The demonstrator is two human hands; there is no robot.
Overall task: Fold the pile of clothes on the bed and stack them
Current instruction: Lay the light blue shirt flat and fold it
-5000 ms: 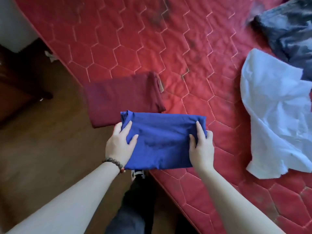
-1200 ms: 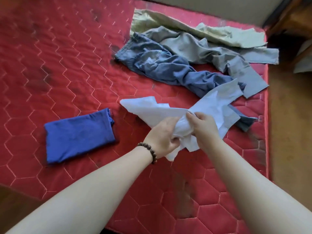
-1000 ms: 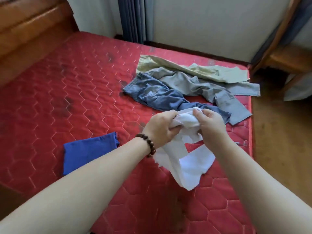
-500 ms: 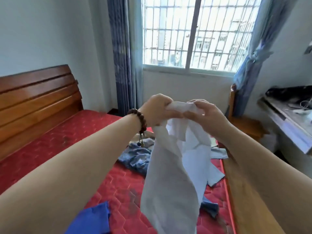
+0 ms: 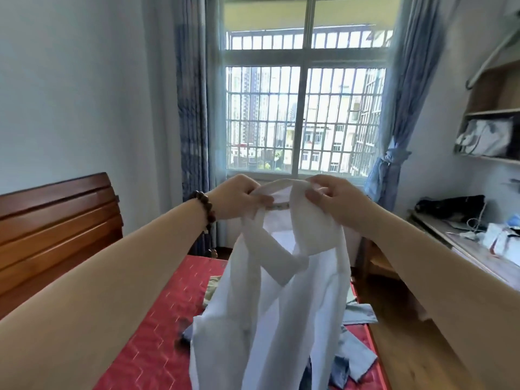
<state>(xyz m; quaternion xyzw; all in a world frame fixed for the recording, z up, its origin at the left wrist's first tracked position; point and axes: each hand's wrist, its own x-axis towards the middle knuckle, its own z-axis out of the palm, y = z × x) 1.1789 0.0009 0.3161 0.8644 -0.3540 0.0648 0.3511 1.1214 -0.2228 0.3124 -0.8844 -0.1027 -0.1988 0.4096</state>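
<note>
Ahead of us the bed (image 5: 157, 358) with its red mattress carries crumpled grey and blue trousers (image 5: 356, 358), partly hidden behind the white shirt (image 5: 270, 319) we hold up in the air above it. Our left hand (image 5: 235, 199) and right hand (image 5: 337, 201) both pinch the shirt at its collar, one on each side, cloth hanging loose below.

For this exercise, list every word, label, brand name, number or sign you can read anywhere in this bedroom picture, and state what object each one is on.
None can be read.
White shirt, held up by the left hand and right hand: no print or tag text shows.
Packages on the desk: any print is too blurred to read.
Buildings outside the window: no legible signs.
</note>
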